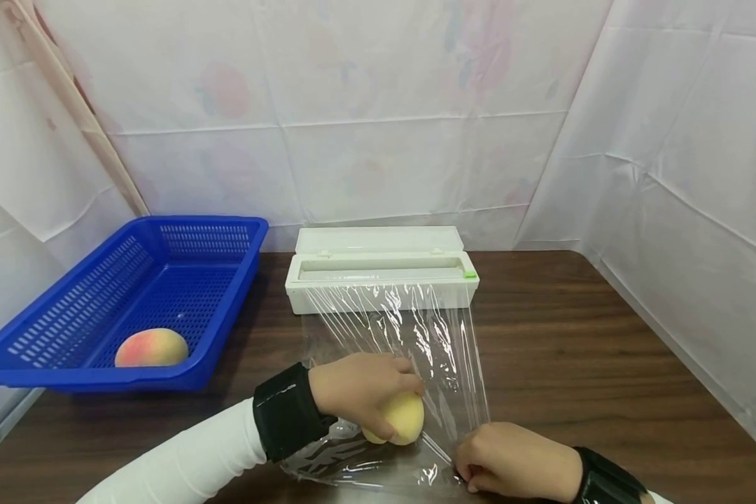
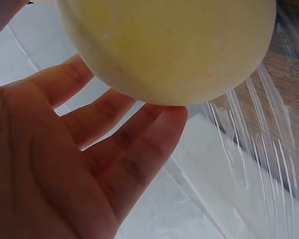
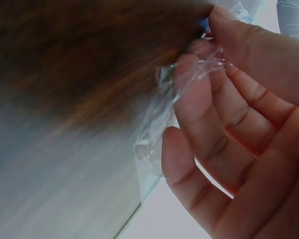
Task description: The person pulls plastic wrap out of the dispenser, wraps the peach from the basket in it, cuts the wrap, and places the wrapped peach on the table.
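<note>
A yellow peach [image 1: 406, 418] sits low over a sheet of clear plastic wrap [image 1: 416, 343] on the table. My left hand [image 1: 362, 388] grips it from above, thumb on the near side. Close up in the left wrist view, the peach [image 2: 174, 50] shows pale yellow skin with small reddish specks, and fingers touch its side. At the sheet's near right corner, my right hand [image 1: 513, 458] pinches the film; the right wrist view shows the crumpled wrap [image 3: 152, 124] between thumb and fingers. The sheet runs out of a white wrap dispenser [image 1: 296, 297], whose lid stands raised.
A blue plastic basket [image 1: 227, 336] stands at the left with a pink-and-yellow peach [image 1: 152, 348] inside. Behind the dispenser hangs a pale curtain [image 1: 365, 175], and another sheet of it borders the right side. A green slider [image 1: 470, 274] sits at the dispenser's right end.
</note>
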`<state>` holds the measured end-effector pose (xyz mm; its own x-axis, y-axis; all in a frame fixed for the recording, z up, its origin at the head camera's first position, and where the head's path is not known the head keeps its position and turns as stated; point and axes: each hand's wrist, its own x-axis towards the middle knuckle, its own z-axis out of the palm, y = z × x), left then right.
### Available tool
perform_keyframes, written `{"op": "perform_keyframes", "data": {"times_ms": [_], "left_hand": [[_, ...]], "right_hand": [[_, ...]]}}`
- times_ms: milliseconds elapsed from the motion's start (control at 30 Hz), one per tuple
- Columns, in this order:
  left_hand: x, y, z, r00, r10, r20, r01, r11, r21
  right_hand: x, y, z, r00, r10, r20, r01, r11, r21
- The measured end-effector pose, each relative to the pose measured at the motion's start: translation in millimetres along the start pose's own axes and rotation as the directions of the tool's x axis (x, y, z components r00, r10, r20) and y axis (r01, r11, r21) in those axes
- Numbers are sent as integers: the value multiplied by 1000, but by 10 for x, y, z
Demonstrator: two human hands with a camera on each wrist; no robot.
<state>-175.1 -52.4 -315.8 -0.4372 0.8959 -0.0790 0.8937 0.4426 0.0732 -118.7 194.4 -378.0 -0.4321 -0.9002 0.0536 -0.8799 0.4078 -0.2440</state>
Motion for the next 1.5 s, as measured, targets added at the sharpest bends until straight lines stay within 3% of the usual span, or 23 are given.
{"op": "perform_keyframes", "data": {"times_ms": [367,567,733,900,1000,1167,1500], "left_hand": [[-14,14,-6,1000,2,-10,-2,1000,-9],[-75,5,-69,999,-9,-50,7,999,-50],[-264,-32,-181,991,-16,-132,11,999,-43],[-557,-44,-255,969,-11,-248,15,1000,16],[-715,-27,-259,966,-39,-256,48,998,31],[-881,19,-150,974,-77,-212,93,994,65],[-968,77,393,996,-72,-60,75,996,48]], "right_hand": [[-6,-5,-4,1000,13,9,-13,1000,2],[1,-4,-5,1000,11,5,-10,1000,-13],[-1,-13,-1,1000,16,14,-16,1000,-3],[5,-22,-12,999,26,20,-25,1000,-11],[10,-17,-23,998,50,39,-49,999,-11],[4,-13,-37,996,73,50,-73,997,-5],[-2,-26,-32,998,60,31,-60,998,-21]]}}
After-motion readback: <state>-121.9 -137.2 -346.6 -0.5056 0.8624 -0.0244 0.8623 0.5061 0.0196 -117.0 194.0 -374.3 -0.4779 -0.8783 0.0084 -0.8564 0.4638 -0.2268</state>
